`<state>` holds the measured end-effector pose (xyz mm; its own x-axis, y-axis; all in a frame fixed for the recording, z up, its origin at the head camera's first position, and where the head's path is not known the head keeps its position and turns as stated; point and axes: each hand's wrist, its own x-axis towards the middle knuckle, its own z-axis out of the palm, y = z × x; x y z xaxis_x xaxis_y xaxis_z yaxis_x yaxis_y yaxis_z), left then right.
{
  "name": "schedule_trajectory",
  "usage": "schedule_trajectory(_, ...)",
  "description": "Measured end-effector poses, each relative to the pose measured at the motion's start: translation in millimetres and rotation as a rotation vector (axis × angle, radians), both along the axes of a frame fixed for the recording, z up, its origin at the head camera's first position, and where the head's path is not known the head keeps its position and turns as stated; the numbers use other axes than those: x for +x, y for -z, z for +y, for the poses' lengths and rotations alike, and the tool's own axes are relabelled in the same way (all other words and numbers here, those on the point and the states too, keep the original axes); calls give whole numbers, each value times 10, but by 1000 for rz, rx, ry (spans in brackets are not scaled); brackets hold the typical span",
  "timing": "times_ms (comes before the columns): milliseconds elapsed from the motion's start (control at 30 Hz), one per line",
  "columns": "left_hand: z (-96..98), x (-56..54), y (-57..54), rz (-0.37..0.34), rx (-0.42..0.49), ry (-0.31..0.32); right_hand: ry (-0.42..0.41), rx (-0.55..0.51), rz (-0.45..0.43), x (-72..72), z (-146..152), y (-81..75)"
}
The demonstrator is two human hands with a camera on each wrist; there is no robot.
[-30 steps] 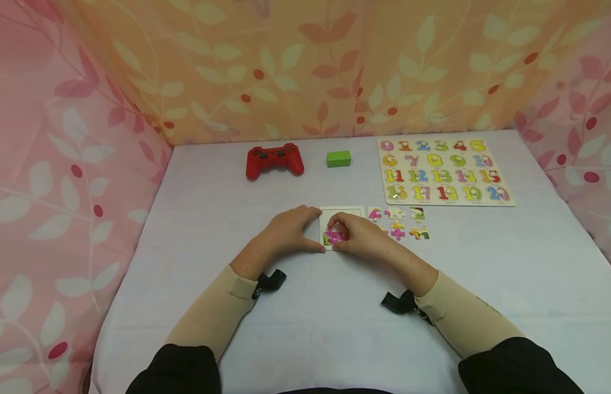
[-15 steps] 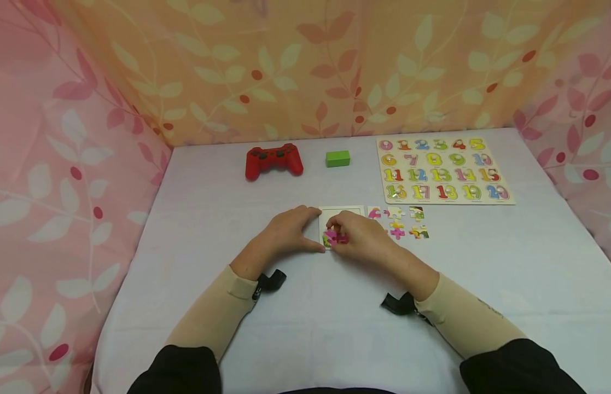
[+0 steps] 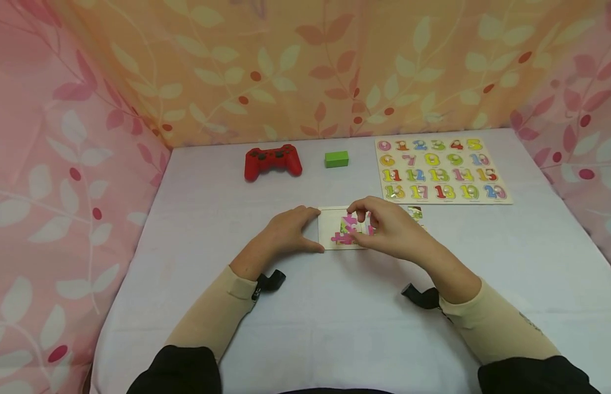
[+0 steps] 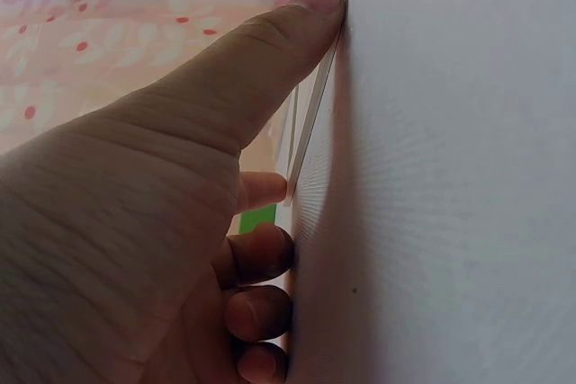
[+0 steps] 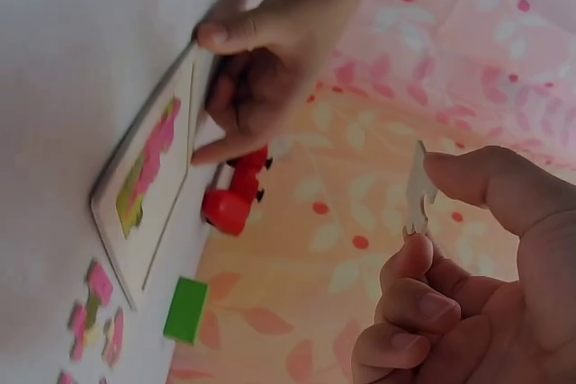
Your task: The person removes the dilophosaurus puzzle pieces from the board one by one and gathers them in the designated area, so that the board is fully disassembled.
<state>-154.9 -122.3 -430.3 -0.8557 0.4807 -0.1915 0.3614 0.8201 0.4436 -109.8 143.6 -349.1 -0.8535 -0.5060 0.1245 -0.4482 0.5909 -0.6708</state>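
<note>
A pale puzzle tray (image 3: 326, 221) lies on the table, with joined pink and green puzzle pieces (image 3: 341, 238) along its near side. My left hand (image 3: 287, 234) holds the tray's left end, thumb at the near corner and index finger at the far corner. Its other fingers are loosely bent in the left wrist view. Above the tray's right half, my right hand (image 3: 391, 225) pinches a pink and green puzzle piece (image 3: 348, 223) between thumb and index finger. The right wrist view shows this puzzle piece (image 5: 419, 188) edge-on, raised off the tray.
Loose puzzle pieces (image 5: 94, 299) lie right of the tray, partly behind my right hand in the head view. Farther back are a red game controller (image 3: 273, 162), a green block (image 3: 337, 159) and a number board (image 3: 445, 171). Patterned cloth walls (image 3: 266, 71) enclose the table.
My right hand has lifted the pink and green piece out of the tray's near left corner and moved right with it. My left hand has stayed on the tray.
</note>
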Motion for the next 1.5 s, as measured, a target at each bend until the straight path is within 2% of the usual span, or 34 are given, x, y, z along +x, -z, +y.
schedule_trajectory(200,-7,9,6,1,3,5,42,-21,-17,25,256,-103)
schedule_trajectory(400,-12,7,-9,-1,2,13,111,16,-61,62,494,-74)
schedule_trajectory(733,-14,-5,-27,-7,8,16,118,89,-164,157,684,175)
schedule_trajectory(967,-6,-2,-27,-13,1,17,66,126,-227,148,670,409)
schedule_trajectory(1300,-17,-3,-14,-15,5,12,33,163,-202,81,576,552)
schedule_trajectory(1500,-15,-13,16,-4,-1,19,34,237,-199,59,548,611)
